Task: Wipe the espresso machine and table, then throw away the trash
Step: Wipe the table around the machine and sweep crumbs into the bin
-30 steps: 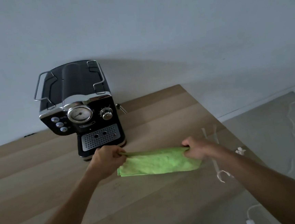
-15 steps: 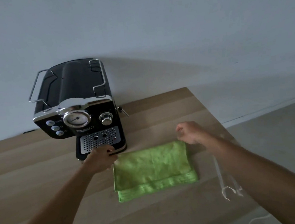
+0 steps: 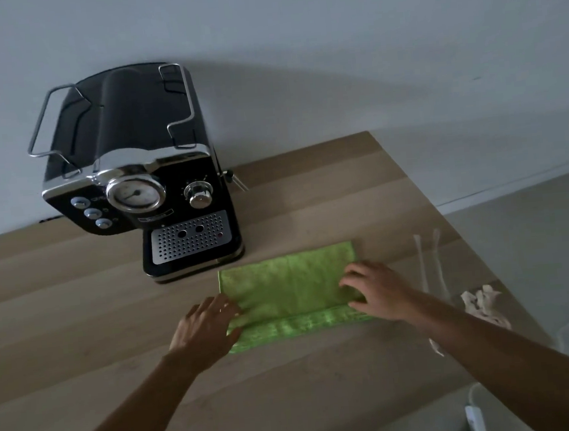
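Nearest me, my left hand point(image 3: 205, 328) lies flat with fingers spread on the left edge of the green cloth point(image 3: 291, 287), pressing rather than gripping. My right hand point(image 3: 374, 291) rests the same way, palm down and unclenched, on the cloth's right end. The cloth lies folded on the wooden table point(image 3: 80, 329), its lower layer showing as a strip along the near edge. Right of it, near the table's edge, I see crumpled white scraps point(image 3: 481, 303). Beyond the cloth, just beside its far left corner, stands the black espresso machine point(image 3: 142, 179), against the wall point(image 3: 329, 39).
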Demonstrator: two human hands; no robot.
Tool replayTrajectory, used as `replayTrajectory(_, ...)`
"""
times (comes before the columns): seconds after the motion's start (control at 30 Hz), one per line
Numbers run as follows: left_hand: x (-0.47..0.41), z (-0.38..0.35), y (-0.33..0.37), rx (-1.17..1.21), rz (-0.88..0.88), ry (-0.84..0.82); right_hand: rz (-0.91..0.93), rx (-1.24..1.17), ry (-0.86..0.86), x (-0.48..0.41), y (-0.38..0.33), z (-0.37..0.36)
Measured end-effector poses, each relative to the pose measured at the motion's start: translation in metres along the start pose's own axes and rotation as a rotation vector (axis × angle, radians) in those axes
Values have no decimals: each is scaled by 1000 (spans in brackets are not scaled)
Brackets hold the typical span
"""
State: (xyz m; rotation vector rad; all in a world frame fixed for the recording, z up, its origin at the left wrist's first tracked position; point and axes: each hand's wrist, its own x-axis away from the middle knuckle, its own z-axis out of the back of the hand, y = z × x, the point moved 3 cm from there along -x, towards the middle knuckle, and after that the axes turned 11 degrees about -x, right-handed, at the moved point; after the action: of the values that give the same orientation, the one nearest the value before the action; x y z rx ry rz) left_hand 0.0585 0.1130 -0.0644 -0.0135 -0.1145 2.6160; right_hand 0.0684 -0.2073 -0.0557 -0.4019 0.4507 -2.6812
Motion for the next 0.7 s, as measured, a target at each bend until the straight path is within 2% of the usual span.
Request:
replayTrajectory(0.07,1,5,3,-42,-36,34,63,40,47,6,3,-1)
replayTrajectory(0.2,0,10,9,-127,-76,-8,126,147,63,7,-2,0)
replayTrajectory(0.3,-3,11,8,-123,-10,-44,124,161,98,7,-7,0)
replayTrajectory(0.43,1,29,12,-25,66,85,89,48,210,16,-6,8)
replayTrajectory(0.53,7,39,21,5,57,173,80,45,126,24,-5,5)
replayTrajectory(0.6,10,40,24,12,73,180,13,105,62,24,-3,0)
replayTrajectory(0.7,10,42,25,28,122,178,5,190,67,20,-8,-8)
